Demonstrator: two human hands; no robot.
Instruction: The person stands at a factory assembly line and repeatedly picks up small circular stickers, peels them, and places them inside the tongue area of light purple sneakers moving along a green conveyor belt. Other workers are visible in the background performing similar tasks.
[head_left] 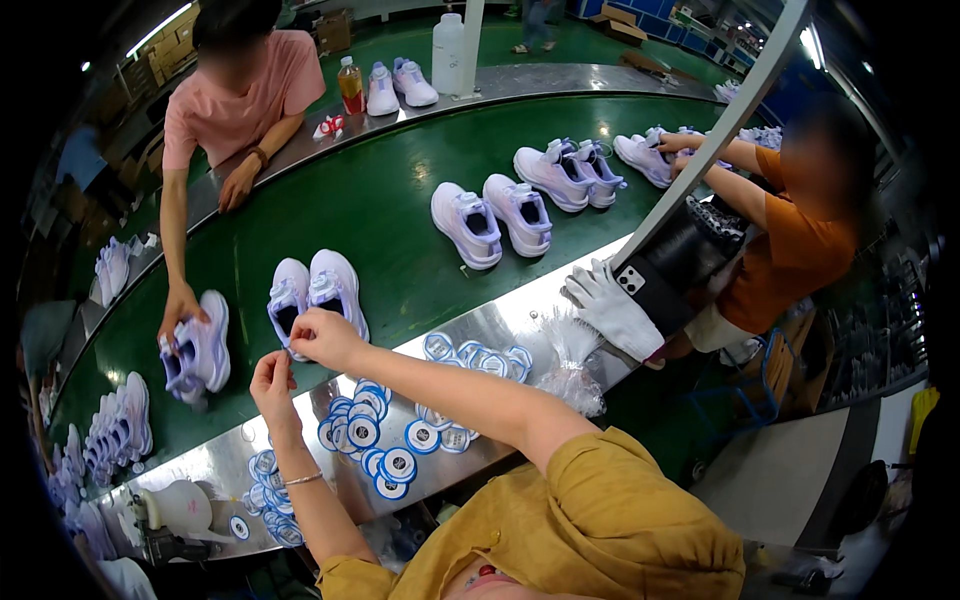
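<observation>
Fingers bent, right hand and left hand perhaps touch.

Over there, a head-worn fisheye looks down and forward from close above the left hand and right hand, across the green belt.

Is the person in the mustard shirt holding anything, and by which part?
I can't tell: the right hand and left hand are pinched close together beside pale lavender sneakers, but anything between them is too small to make out.
</observation>
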